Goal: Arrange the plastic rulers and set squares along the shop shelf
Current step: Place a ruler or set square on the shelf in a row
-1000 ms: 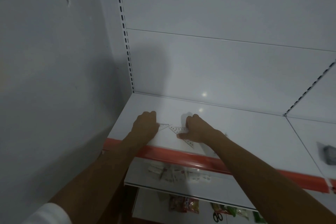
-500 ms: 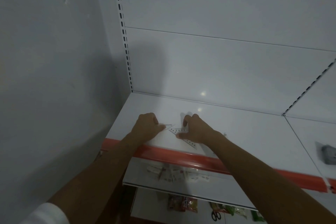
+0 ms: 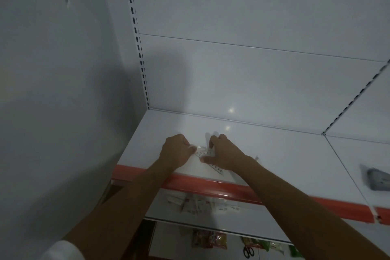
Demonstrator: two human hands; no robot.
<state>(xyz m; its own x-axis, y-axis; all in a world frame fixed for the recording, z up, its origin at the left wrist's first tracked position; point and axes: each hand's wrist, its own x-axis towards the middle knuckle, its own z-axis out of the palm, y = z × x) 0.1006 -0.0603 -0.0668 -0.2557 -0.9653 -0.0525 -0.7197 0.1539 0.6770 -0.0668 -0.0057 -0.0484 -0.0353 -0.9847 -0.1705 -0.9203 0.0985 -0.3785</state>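
Observation:
A clear plastic set square (image 3: 203, 152) with printed numbers lies on the white shop shelf (image 3: 285, 154), near its front left. One corner pokes out below my right wrist toward the red shelf edge. My left hand (image 3: 176, 151) pinches the piece's left tip. My right hand (image 3: 222, 153) has its fingers curled over the right part of the set square, thumb at its lower edge. Much of the plastic is hidden beneath both hands. A thin clear sliver shows on the shelf just right of my right wrist.
A red price strip (image 3: 211, 186) runs along the shelf front. A grey object (image 3: 377, 178) sits on the neighbouring shelf section at far right. Lower shelves hold packets (image 3: 202, 205) and scissors (image 3: 249, 251). A wall (image 3: 52, 91) closes the left side.
My two hands have drawn closer together over the set square, the left hand shifting right to its tip. The view has shifted slightly.

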